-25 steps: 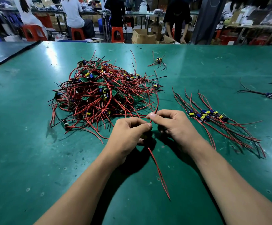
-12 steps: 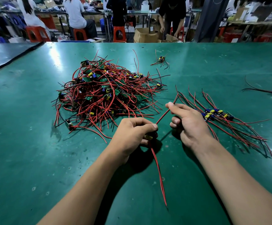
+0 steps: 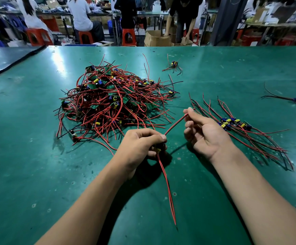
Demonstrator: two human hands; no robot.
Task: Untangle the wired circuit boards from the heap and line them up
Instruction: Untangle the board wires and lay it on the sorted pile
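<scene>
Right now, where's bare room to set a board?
Free: table in front of the heap, left of the left hand; far strip between lone board and row. Crowded: gap between heap and row, where right hand pinches a wire.

Green table [image 3: 37, 174]; tangled heap [image 3: 111, 103]; lined-up boards [image 3: 235, 123].

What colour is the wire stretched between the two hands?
Red; the wire shows best in the head view.

We look across a broad, glare-streaked green-matted worktable [image 3: 37, 174] toward red plastic stools [image 3: 129, 37], open brown cardboard boxes [image 3: 157, 39], a dark pillar [image 3: 223, 20] and cluttered benches [image 3: 276, 24].
</scene>
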